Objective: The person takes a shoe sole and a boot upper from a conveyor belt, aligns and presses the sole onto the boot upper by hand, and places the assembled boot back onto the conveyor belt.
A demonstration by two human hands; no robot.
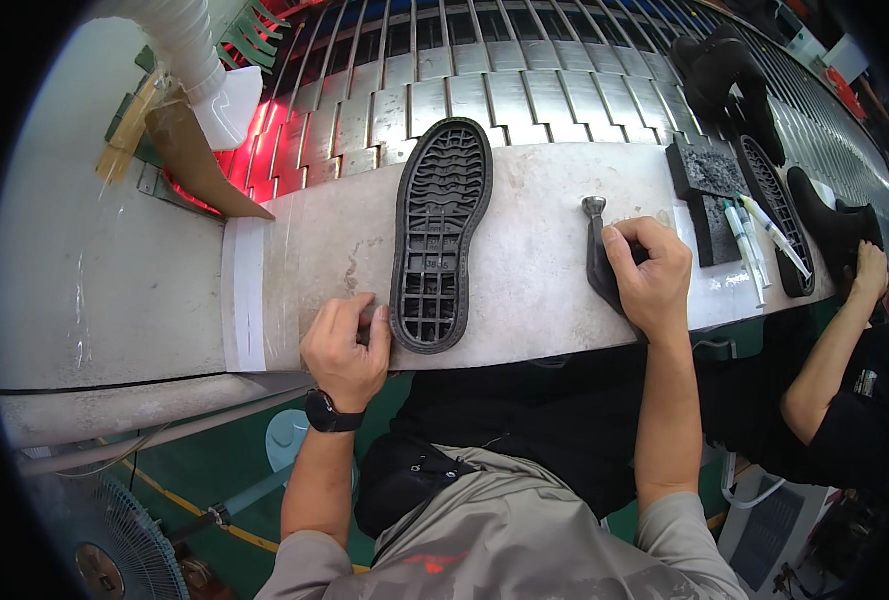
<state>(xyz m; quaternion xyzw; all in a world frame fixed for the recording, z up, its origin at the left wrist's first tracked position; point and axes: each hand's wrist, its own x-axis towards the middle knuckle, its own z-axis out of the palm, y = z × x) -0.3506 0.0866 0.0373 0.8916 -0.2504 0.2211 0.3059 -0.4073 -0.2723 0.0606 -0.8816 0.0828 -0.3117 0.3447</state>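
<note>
A black shoe sole [435, 235] lies on the pale worktop in front of me, its ribbed and gridded inner side up. Beside its lower left edge rests my left hand [347, 350], fingers loosely bent, thumb and forefinger apart, holding nothing that shows. The thumb is at the sole's rim; whether it presses on it I cannot tell. To the right of the sole, my right hand [655, 275] is closed around a black hammer-like tool [600, 255] with a round metal head. Part of its handle is hidden by the fingers.
Beyond the worktop [535, 190] runs a slatted metal conveyor [525, 95]. At right are black blocks [705, 170], syringes [745, 245], another sole [775, 215] and dark boots [835, 220]. A co-worker's hand [870, 268] touches a boot. A white hose [180, 45] and red glow stand left.
</note>
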